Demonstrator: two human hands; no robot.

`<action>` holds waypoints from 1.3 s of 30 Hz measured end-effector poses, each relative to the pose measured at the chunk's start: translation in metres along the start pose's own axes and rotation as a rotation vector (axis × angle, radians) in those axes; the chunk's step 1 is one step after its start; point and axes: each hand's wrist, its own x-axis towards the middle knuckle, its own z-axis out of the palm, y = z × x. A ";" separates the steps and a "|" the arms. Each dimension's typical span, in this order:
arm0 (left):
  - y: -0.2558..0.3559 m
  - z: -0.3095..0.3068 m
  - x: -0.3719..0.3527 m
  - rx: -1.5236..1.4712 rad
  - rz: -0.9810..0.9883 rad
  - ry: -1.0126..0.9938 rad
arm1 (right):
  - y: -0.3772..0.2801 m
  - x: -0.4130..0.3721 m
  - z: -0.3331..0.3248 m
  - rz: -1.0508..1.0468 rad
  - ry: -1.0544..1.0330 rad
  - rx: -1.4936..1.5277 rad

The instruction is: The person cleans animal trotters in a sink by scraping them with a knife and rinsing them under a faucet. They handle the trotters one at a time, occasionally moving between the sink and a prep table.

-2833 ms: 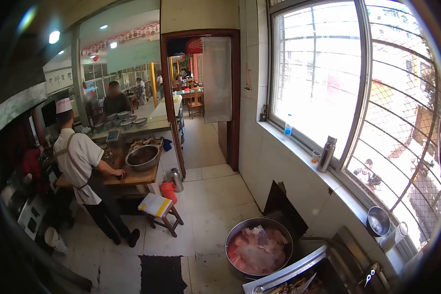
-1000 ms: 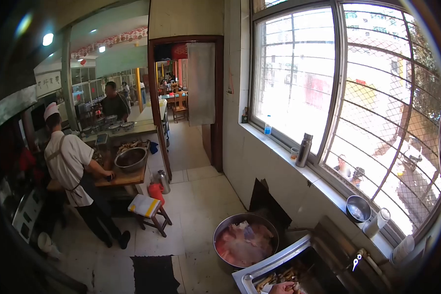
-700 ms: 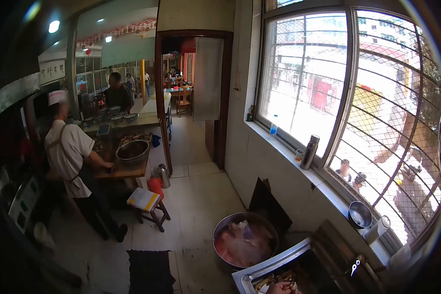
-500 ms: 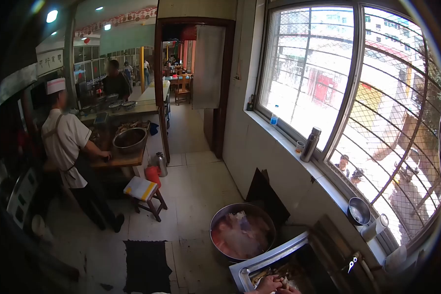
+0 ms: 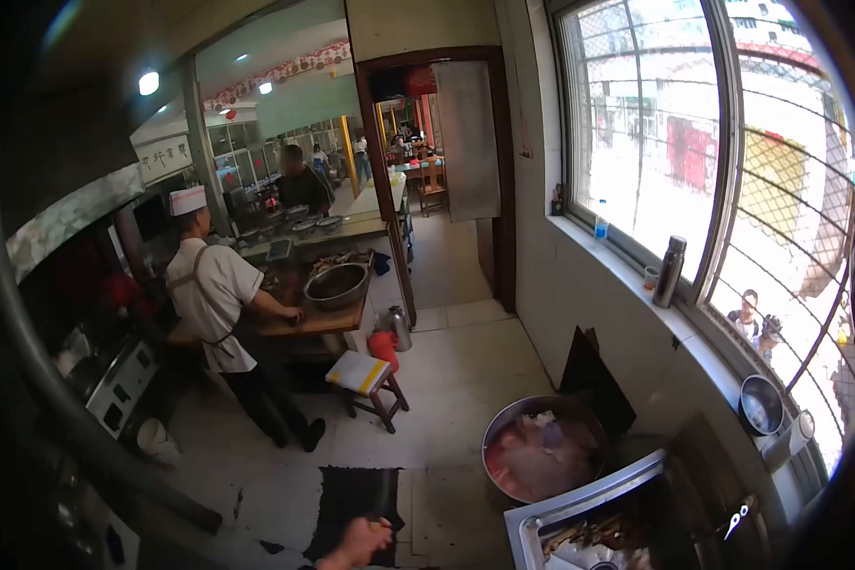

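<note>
Black floor mat (image 5: pixel 351 494) lies beneath one hand (image 5: pixel 356 543), perhaps the left, grip unclear; the other unseen.

A large barred window with a pale frame (image 5: pixel 655 123) fills the right wall, and daylight pours through it onto the white sill (image 5: pixel 617 263). The floor of pale square tiles (image 5: pixel 465 370) runs to a brown-framed doorway (image 5: pixel 437 180), beyond which a dining room with wooden chairs (image 5: pixel 432 185) shows. A dark rectangular floor mat (image 5: pixel 351 499) lies on the tiles. A small wooden stool with a white and yellow top (image 5: pixel 361 373) stands just beside a wooden worktable (image 5: pixel 318 323). Round ceiling lamps (image 5: pixel 148 82) glow at the upper left.
</note>
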 end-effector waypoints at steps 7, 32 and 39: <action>0.217 -0.148 -0.057 0.029 0.266 0.486 | -0.110 0.114 -0.095 -0.813 0.059 0.109; 0.131 0.210 -0.023 -0.343 0.231 -0.911 | -0.047 -0.035 0.184 0.090 -0.494 0.065; 0.106 0.217 -0.017 -0.129 0.213 -0.994 | -0.037 -0.056 0.180 0.038 -0.319 -0.184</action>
